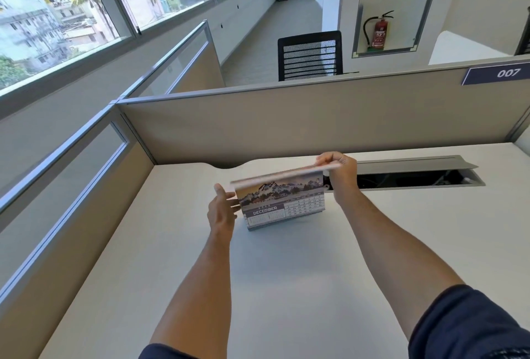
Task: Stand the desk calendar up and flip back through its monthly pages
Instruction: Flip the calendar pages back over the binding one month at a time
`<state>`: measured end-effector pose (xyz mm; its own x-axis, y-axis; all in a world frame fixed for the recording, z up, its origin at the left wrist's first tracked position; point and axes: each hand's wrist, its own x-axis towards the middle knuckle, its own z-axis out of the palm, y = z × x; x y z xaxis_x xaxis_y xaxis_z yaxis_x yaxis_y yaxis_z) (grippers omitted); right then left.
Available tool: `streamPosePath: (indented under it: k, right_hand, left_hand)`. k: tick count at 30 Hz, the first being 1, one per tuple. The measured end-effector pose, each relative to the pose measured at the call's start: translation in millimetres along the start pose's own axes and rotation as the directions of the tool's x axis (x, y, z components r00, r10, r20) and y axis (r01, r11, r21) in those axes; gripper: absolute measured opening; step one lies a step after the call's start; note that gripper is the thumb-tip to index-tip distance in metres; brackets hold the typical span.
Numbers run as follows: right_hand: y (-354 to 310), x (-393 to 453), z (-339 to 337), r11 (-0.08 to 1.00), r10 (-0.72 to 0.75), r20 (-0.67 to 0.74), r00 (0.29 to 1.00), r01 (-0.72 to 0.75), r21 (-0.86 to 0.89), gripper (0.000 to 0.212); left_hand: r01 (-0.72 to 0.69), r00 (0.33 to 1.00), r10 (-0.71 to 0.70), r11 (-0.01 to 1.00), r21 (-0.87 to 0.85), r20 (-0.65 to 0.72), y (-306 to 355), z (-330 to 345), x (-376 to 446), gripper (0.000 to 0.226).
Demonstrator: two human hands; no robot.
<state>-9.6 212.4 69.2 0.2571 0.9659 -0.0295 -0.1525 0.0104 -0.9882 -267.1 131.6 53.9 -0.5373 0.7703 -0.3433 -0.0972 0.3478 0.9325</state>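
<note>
Your dark sleeves (470, 327) frame the view. Your right hand (342, 171) pinches the lifted pages' (282, 176) far edge; your left hand (222, 209) steadies the desk calendar (284, 205), standing mid-desk (177, 244) on December, near the cable tray (415, 176).

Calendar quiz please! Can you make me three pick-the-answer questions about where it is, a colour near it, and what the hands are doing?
1. Where does the calendar stand?
A. on the desk
B. on the chair
C. on the windowsill

2. What colour is the fire extinguisher?
A. blue
B. red
C. yellow

3. What is the right hand doing?
A. resting flat on the desk
B. pinching the lifted pages at the top
C. pointing at the window

Answers:
1 A, its base sits on the white desk.
2 B, its body is red.
3 B, it grips the raised pages while the left hand steadies the side.
</note>
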Motion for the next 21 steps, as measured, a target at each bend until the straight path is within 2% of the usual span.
streamPosePath:
  k: [2,4,6,9,11,14,19,21]
  right_hand:
    - [0,2,-8,0.998,0.062,-0.018,0.998,-0.062,0.028,0.049]
    - [-1,4,-15,0.996,0.078,-0.011,0.997,-0.079,-0.037,0.042]
    - [-1,3,-18,0.991,0.059,0.021,0.998,-0.056,-0.123,0.032]
    - [-2,-4,-15,0.948,-0.016,0.036,0.999,0.027,-0.318,0.014]
    - [-3,-7,-11,0.884,-0.09,0.041,0.995,0.099,-0.456,0.009]
    - [-4,-6,-6,0.86,-0.083,0.005,0.997,0.074,-0.504,0.014]
    - [-11,-8,-2,0.79,0.021,-0.052,0.998,-0.048,-0.611,0.049]
    - [-15,-8,1,0.76,0.045,-0.092,0.995,-0.094,-0.643,0.055]
  left_hand:
    - [0.015,1.0,-0.014,0.998,-0.063,0.009,3,-6,2,0.08]
    - [0.012,1.0,-0.009,0.994,-0.106,0.026,4,-11,4,0.085]
    - [-0.029,0.998,0.033,0.997,-0.07,0.051,4,-13,3,0.08]
    - [-0.18,0.983,0.172,0.976,0.122,0.07,5,-9,-5,0.048]
    - [-0.268,0.963,0.264,0.917,0.295,0.054,6,-6,-11,0.033]
    - [-0.281,0.95,0.313,0.858,0.43,-0.003,6,0,-14,0.029]
    - [-0.264,0.947,0.317,0.856,0.445,-0.05,1,5,-13,0.024]
    - [-0.271,0.946,0.322,0.858,0.437,-0.047,0,6,-13,0.022]
